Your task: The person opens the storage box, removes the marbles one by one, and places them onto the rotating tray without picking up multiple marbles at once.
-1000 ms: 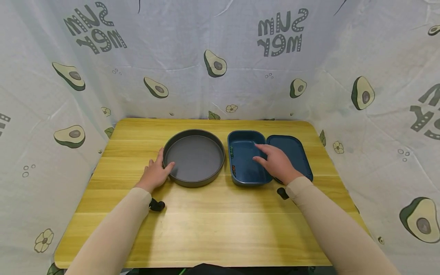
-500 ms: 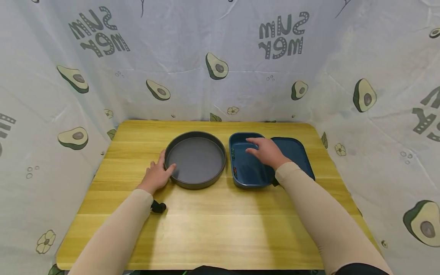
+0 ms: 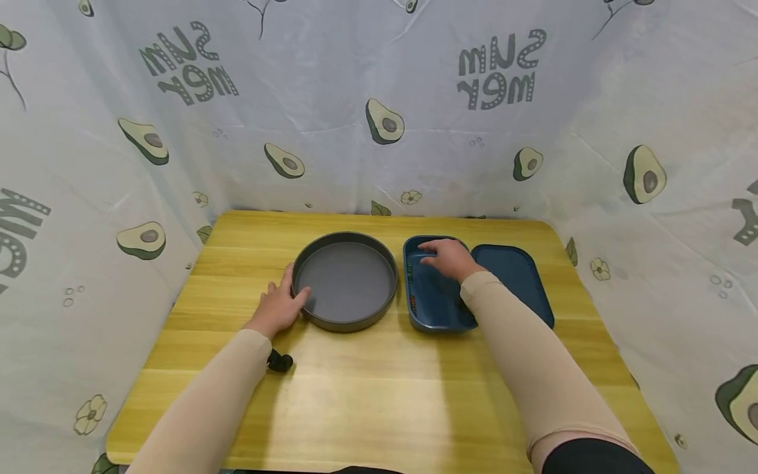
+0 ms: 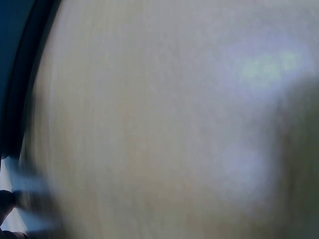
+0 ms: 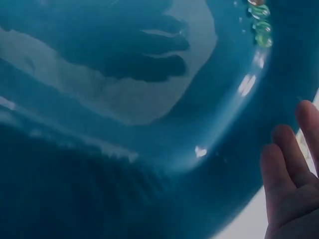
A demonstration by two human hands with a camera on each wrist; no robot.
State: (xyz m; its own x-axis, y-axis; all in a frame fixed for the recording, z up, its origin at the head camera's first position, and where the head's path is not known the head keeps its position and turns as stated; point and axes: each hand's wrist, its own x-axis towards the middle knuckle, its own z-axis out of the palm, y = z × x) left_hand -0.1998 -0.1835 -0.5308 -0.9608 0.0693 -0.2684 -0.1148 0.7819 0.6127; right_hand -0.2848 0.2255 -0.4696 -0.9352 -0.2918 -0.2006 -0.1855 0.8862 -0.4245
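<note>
My left hand [image 3: 278, 308] is at the left side of a round dark grey pan [image 3: 346, 282]. Its thumb reaches over the rim and its spread fingers lie along the outside. In the left wrist view only a blurred fingertip and a dark curved edge show at the left. My right hand [image 3: 451, 259] hovers over the far end of a deep blue rectangular container [image 3: 438, 299], fingers apart with nothing between them. Along the container's left inner wall lie several small green glass marbles [image 5: 261, 26] and some red-orange ones [image 3: 412, 303].
A flat blue lid [image 3: 514, 280] lies right of the container, partly behind the right forearm. Everything stands on a wooden table [image 3: 355, 395]. A white curtain [image 3: 331, 79] with avocado prints hangs behind and on both sides. A black camera piece [image 3: 280, 361] sticks out at the left wrist.
The right hand has moved left and away, from the container's right side to over its far end. The left hand stays at the pan. The head view has shifted slightly.
</note>
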